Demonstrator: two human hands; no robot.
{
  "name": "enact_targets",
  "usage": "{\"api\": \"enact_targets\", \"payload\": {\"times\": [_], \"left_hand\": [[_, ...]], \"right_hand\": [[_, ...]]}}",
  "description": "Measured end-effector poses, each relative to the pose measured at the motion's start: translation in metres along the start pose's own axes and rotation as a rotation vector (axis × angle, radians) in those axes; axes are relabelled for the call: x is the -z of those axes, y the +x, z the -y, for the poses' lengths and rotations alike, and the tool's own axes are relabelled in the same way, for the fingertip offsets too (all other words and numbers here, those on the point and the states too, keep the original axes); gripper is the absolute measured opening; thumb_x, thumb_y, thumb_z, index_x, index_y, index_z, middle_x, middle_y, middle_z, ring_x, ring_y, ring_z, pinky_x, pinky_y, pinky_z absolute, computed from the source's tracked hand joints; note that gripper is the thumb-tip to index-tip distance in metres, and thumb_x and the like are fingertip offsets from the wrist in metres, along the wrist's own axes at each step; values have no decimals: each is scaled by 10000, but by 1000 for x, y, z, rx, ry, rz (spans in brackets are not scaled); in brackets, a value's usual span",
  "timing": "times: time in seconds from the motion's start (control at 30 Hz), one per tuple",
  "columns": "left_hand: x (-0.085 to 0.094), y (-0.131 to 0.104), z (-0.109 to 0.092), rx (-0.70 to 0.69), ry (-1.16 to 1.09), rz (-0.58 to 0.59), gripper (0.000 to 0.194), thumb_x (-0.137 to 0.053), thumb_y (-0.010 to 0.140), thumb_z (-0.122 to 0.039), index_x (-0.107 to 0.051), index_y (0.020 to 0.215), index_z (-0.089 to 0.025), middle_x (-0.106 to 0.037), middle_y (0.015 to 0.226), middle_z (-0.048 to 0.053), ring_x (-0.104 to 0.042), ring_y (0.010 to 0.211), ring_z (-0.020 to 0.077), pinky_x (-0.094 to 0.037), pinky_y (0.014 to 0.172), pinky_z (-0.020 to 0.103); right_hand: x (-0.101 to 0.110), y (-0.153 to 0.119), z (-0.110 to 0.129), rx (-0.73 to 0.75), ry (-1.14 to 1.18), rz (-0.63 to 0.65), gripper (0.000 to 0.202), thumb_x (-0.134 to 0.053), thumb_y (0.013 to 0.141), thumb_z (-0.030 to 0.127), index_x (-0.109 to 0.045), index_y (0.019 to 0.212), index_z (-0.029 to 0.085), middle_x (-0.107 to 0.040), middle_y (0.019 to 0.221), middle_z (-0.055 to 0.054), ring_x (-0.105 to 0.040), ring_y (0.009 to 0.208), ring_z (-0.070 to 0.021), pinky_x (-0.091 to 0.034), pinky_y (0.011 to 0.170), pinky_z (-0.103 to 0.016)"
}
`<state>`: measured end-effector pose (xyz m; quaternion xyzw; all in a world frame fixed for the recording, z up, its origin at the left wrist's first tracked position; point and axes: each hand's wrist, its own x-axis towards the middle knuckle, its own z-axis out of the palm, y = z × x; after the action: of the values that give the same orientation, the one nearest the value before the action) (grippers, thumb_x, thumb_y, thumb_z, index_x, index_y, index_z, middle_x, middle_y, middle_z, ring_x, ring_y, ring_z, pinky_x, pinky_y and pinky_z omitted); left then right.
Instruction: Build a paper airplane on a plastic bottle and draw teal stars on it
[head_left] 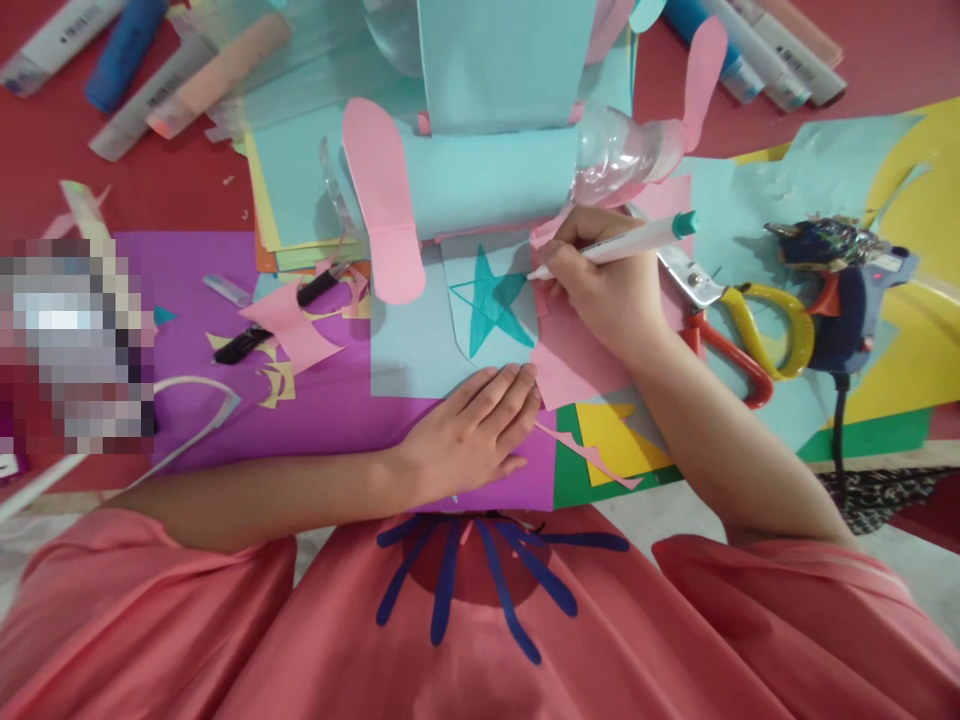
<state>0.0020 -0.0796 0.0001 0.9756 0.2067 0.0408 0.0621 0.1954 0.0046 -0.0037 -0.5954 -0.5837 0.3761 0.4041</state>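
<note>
My right hand (604,290) is closed around a white marker (626,243) with a teal end. The marker's tip meets the right point of a teal star (491,305) drawn on light blue paper (405,350). Most of the star is coloured in; its left point shows as an outline. My left hand (472,425) lies flat, fingers stretched, at the paper's lower edge. Just above is a plastic bottle (611,150) wrapped in light blue paper, with pink paper strips (386,200) attached. Pink paper (585,360) lies beneath my right hand.
Scissors (750,340) with red and yellow handles and a blue glue gun (847,310) lie at the right. Several markers (217,75) are at the back left, more at the back right. Paper scraps (289,330) litter the purple sheet (322,420). A blurred-out object (71,340) sits far left.
</note>
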Motion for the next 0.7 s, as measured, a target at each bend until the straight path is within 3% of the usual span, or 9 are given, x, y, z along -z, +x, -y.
{"api": "enact_targets", "payload": {"times": [0.27, 0.53, 0.7], "left_hand": [[0, 0, 0, -2, -3, 5, 557, -460, 978, -419, -480, 1372, -26, -493, 1452, 214, -488, 1327, 301, -379, 1127, 420], [0, -1, 1, -2, -31, 5, 584, -520, 955, -421, -478, 1377, -19, -486, 1452, 230, -479, 1334, 311, -364, 1136, 421], [0, -1, 0, -3, -35, 3, 593, -540, 944, -424, -481, 1374, -20, -483, 1452, 235, -481, 1331, 314, -362, 1136, 420]], "right_hand": [[0, 0, 2, -12, 9, -2, 334, -575, 792, 119, -367, 562, 243, -455, 537, 37, -479, 522, -116, -428, 502, -281], [2, 1, 0, -13, -2, -10, 347, -623, 813, 216, -383, 563, 250, -470, 526, 24, -495, 529, -131, -431, 464, -279], [1, 0, 0, -25, 7, -39, 327, -595, 794, 160, -388, 556, 246, -470, 512, 28, -480, 504, -124, -399, 460, -277]]}}
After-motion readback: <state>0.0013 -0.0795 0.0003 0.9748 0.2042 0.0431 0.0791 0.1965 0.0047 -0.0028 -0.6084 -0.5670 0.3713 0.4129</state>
